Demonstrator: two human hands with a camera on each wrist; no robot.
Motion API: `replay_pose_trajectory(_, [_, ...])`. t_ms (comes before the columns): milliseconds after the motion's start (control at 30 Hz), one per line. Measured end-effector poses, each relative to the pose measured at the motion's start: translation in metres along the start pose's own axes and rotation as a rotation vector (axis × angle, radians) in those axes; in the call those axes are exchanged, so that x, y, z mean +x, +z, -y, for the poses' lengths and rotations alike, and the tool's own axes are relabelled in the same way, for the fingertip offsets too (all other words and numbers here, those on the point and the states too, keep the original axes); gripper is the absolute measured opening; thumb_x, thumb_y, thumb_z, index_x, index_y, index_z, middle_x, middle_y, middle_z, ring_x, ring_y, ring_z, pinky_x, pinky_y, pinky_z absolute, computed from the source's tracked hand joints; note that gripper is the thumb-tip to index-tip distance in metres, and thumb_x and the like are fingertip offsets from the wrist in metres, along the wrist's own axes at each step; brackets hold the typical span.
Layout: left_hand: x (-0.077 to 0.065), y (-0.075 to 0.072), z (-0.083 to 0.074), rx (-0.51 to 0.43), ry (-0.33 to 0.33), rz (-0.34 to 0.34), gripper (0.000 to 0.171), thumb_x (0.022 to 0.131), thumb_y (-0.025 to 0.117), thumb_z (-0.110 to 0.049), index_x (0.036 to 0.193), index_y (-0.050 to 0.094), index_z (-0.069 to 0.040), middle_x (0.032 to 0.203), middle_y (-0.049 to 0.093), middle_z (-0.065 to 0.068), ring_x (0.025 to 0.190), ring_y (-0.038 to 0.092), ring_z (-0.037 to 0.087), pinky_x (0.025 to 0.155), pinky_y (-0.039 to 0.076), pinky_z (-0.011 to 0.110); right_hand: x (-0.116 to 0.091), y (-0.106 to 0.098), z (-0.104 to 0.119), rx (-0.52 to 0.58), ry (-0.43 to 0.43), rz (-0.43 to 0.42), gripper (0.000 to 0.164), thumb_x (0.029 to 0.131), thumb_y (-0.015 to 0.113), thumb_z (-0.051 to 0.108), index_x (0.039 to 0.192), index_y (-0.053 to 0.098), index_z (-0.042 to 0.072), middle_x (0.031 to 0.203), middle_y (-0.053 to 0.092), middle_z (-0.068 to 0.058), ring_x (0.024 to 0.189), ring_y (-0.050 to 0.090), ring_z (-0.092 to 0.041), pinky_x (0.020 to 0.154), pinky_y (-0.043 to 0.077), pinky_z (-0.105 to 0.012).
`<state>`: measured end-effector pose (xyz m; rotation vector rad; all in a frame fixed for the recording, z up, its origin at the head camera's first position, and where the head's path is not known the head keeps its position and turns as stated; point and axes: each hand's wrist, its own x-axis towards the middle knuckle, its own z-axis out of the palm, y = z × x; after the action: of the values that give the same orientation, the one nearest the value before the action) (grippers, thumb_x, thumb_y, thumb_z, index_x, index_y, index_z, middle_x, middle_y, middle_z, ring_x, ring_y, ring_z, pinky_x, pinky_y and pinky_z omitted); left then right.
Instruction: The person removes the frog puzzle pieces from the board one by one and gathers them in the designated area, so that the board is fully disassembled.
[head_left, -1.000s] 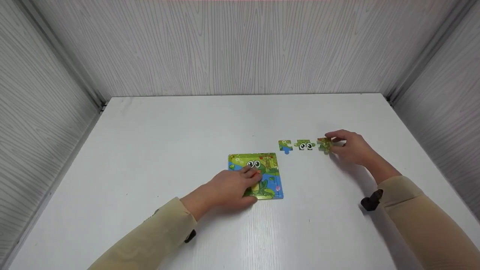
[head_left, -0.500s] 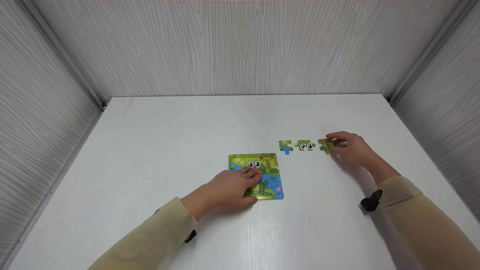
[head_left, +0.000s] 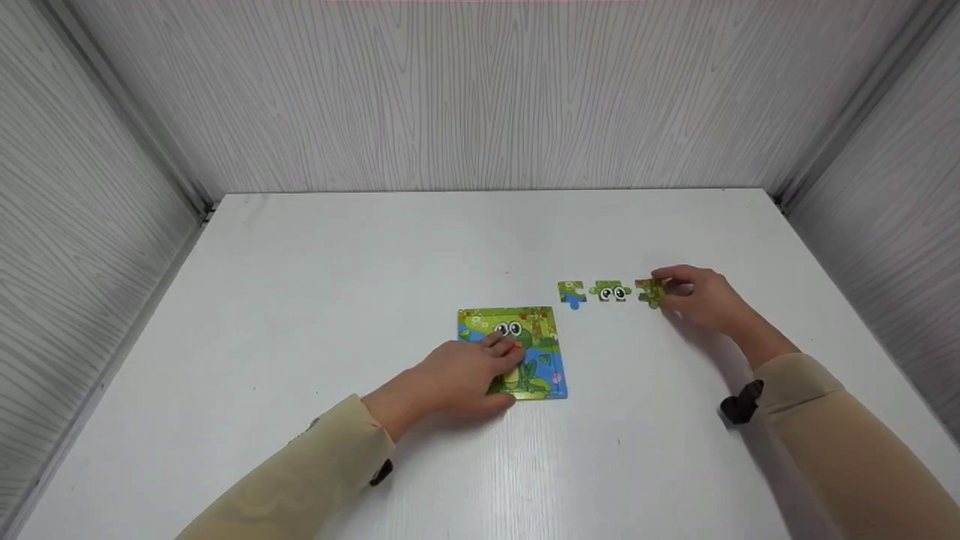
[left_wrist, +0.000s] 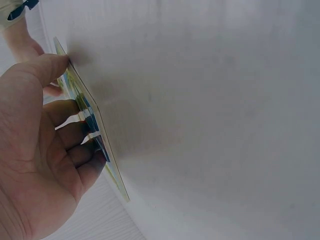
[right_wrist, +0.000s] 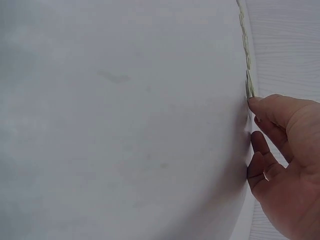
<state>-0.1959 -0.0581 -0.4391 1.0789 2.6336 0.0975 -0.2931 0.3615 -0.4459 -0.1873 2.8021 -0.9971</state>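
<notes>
Walls (head_left: 465,90): pale, wood-grained, on three sides.
Table (head_left: 337,262): white.
Sleeves (head_left: 847,427): beige, one on each arm.
Left hand (head_left: 457,375): fingers extended over the puzzle (head_left: 546,367), thumb at its near edge.
Puzzle: square, frog picture, flat on the table, partly covered by the hand.
Right hand (head_left: 701,300): well apart from the left; thumb and finger pinch the right piece (head_left: 645,292).
Right piece: mostly green, at the row's right end.
Eye piece (head_left: 611,292): mid-row, just beside both neighbours.
Left piece (head_left: 571,292): green and blue, near the puzzle's far right corner.
</notes>
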Motion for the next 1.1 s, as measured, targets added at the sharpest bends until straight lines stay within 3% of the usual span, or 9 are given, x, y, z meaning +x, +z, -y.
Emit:
replay_pose_trajectory(567, [-0.0003, 0.0, -0.0007, -0.008, -0.001, -0.002, 0.072, 0.107, 0.049, -0.052, 0.168, 0.032, -0.019, 0.173, 0.028, 0.001, 0.16, 0.024, 0.022, 0.121, 0.037, 0.044, 0.0011, 0.0003, -0.0047, 0.001, -0.01, 0.021, 0.047, 0.104, 0.066, 0.013, 0.15, 0.059, 0.007, 0.148, 0.058, -0.02, 0.138, 0.051, -0.037, 0.112, 0.043, -0.056])
replay_pose_trajectory(867, [-0.0001, 0.0006, -0.0008, -0.01, 0.004, 0.002, 0.072, 0.107, 0.049, -0.053, 0.168, 0.032, -0.019, 0.173, 0.028, 0.001, 0.16, 0.024, 0.022, 0.123, 0.036, 0.043, -0.0018, -0.0012, -0.0052, 0.045, 0.011, 0.044, 0.05, 0.105, 0.067, 0.016, 0.153, 0.057, 0.009, 0.152, 0.057, -0.019, 0.141, 0.05, -0.039, 0.106, 0.048, -0.052])
replay_pose_trajectory(1100, [0.0003, 0.0, 0.0007, -0.019, 0.01, -0.011, 0.071, 0.107, 0.05, -0.051, 0.168, 0.034, -0.017, 0.173, 0.03, 0.003, 0.16, 0.026, 0.023, 0.12, 0.039, 0.044, -0.0025, -0.0033, -0.0013, 0.057, 0.028, 0.033, 0.052, 0.104, 0.068, 0.016, 0.154, 0.056, 0.009, 0.153, 0.055, -0.02, 0.143, 0.049, -0.041, 0.112, 0.044, -0.055])
